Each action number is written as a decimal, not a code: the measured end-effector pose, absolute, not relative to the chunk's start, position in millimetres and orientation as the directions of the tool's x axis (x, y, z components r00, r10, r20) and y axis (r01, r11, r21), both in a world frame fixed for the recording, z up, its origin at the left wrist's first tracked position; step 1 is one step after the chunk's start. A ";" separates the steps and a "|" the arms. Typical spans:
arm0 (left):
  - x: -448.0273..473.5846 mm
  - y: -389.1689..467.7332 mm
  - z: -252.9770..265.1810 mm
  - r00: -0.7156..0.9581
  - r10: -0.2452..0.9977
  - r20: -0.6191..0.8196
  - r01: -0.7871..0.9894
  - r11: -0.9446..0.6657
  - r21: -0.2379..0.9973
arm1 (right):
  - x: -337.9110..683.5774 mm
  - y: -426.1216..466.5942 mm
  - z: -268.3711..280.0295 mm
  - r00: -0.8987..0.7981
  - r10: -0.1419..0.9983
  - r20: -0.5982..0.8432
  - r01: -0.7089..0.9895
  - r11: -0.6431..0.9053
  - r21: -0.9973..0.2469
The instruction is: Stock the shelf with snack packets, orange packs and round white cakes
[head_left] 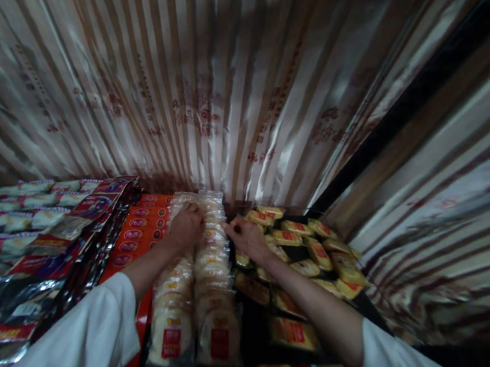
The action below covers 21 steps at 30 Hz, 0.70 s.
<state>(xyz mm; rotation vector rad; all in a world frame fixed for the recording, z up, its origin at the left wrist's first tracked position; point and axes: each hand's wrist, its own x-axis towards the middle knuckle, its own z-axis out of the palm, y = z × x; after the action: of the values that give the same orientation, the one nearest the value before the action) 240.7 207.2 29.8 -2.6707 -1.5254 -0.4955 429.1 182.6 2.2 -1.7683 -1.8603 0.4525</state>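
Observation:
Two rows of round, pale flat cakes in clear wrappers, a left row [171,330] and a right row [218,327], overlap from front to back. At the far end, my left hand [188,225] rests between the rows with its fingers curled over the wrapped cakes. Its fingertips are partly hidden. My right hand [249,239] is beside the far right edge of the right row, with thumb and forefinger closed near the wrapper edges. What is between them is too dim to make out. Below its wrist lie small yellow-wrapped packets [286,237] on a black surface [256,328].
An orange printed sheet or packaging [135,229] lies left of the cakes. Farther left are dark, shiny packs [66,245] and rows of pale wrapped goods [13,219]. A pleated, printed curtain [196,93] hangs behind, and a dark diagonal bar [398,107] crosses at the right.

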 end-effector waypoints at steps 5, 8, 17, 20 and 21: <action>241.6 208.0 27.5 0.436 0.858 0.272 0.860 -0.486 0.155 | 438.1 170.1 1.5 -0.240 0.970 0.035 0.719 0.202 -0.665; 240.3 206.4 26.4 0.429 0.856 0.289 0.862 -0.484 0.153 | 438.9 170.8 -4.3 -0.249 0.968 0.025 0.653 0.187 -0.733; 236.1 203.7 26.3 0.431 0.845 0.318 0.835 -0.507 0.216 | 432.7 170.6 -4.1 -0.160 0.985 0.069 0.722 0.164 -0.672; 232.6 201.5 23.3 0.454 0.796 0.400 0.777 -0.573 0.259 | 424.5 170.6 -4.3 -0.083 0.990 0.112 0.711 0.138 -0.690; 231.2 199.8 22.6 0.472 0.778 0.416 0.755 -0.600 0.266 | 422.0 171.4 -5.2 -0.063 0.991 0.116 0.709 0.126 -0.693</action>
<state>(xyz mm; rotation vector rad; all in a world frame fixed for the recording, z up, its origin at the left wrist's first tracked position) 231.2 199.8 22.6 -2.7338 -1.4242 -0.8105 422.0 171.4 -5.2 -1.6402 -1.8325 0.6314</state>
